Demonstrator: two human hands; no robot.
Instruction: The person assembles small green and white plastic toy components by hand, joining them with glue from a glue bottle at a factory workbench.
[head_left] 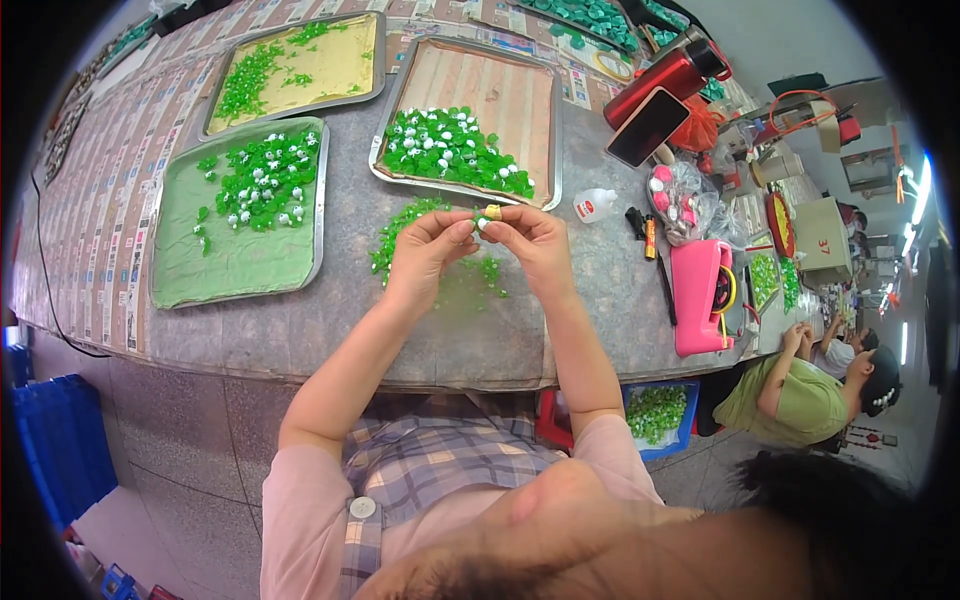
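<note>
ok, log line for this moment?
left hand, right hand: pinching small white-and-green piece | table: loose green pieces | beyond hands: tray, green-and-white pieces

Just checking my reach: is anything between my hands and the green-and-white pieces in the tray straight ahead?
Only low things show: loose green pieces beside your left hand and the tray's near rim. The white bottle is off to the side, right of your right hand.

Pieces [410,212] lie on the table [380,345] before one tray [480,80]; a second tray [240,265] lies left, a third tray [350,60] behind that; a tape dispenser [700,300] stands right.
</note>
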